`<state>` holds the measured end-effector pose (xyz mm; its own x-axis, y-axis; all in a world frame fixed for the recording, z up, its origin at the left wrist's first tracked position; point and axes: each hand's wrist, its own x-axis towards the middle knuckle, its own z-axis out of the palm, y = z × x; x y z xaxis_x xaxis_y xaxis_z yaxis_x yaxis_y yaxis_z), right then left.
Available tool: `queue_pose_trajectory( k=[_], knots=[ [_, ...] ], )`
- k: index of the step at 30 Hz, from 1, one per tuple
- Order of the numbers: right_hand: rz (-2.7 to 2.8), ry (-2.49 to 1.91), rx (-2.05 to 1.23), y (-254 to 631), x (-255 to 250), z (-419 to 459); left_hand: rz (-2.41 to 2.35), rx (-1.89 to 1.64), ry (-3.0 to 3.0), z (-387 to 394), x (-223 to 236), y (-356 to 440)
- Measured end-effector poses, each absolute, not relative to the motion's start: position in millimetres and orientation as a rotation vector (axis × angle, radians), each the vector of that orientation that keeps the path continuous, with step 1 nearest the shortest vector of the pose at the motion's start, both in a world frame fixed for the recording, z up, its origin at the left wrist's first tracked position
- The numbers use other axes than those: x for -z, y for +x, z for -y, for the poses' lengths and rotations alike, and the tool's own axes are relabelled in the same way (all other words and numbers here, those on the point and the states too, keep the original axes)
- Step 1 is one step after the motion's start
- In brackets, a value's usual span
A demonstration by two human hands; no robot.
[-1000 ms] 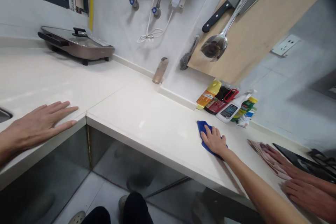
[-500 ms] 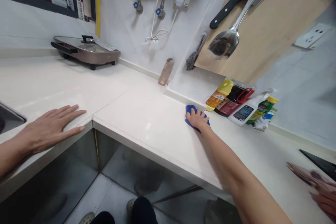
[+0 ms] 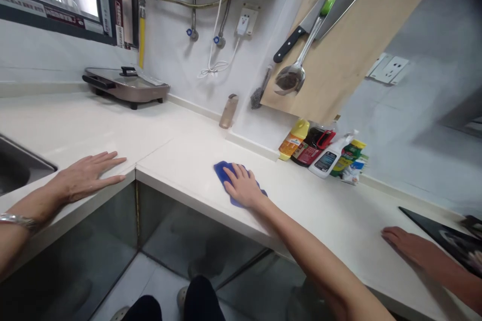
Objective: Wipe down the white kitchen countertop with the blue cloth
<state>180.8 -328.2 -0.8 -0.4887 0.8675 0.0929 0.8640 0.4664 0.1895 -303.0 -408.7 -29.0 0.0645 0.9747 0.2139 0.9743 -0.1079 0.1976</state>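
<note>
My right hand [image 3: 243,185] presses a blue cloth [image 3: 223,169] onto the white countertop [image 3: 188,160], near the front edge. Its fingers lie over the cloth, whose corners stick out around them. To the left, my left hand [image 3: 85,176] rests palm down on the counter by the corner joint, holding nothing, with fingers stretched and thumb apart. A metal watch band or bracelet [image 3: 17,219] circles that wrist. The sink [image 3: 22,163] lies just beyond the left hand.
An electric pan with lid [image 3: 126,85] and a bottle [image 3: 228,111] stand along the wall. Cleaner bottles [image 3: 326,158] cluster under a hanging board [image 3: 339,70] with a knife and spoon. Another person's hand [image 3: 399,238] rests near a black cooktop [image 3: 433,230] at right.
My right hand has slid the blue cloth left and toward the front edge, away from the bottles. My left hand stays in place. The other person's hand has shifted on the counter.
</note>
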Motion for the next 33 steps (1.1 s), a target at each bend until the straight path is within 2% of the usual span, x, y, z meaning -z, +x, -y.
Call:
queue_pose_trajectory(
  k=[7,19,23,26,29,33],
  knots=[
    [-2.814,1.405,-0.341,239,6,383,-2.112,-0.291,2.172,415,7,-285],
    [-2.707,1.650,-0.507,367,28,413,-2.146,-0.348,2.037,418,-7,-285],
    [-2.649,1.695,-0.515,371,27,415,-2.317,-0.287,1.930,405,-25,-262],
    [-2.643,1.702,-0.499,366,25,415,-2.460,-0.405,1.997,392,-37,-221],
    [-2.662,1.686,-0.498,367,24,415,-2.425,-0.521,2.016,377,-40,-183],
    [-2.667,1.670,-0.489,372,25,410,-2.369,-0.438,1.950,358,-31,-167]
  ],
)
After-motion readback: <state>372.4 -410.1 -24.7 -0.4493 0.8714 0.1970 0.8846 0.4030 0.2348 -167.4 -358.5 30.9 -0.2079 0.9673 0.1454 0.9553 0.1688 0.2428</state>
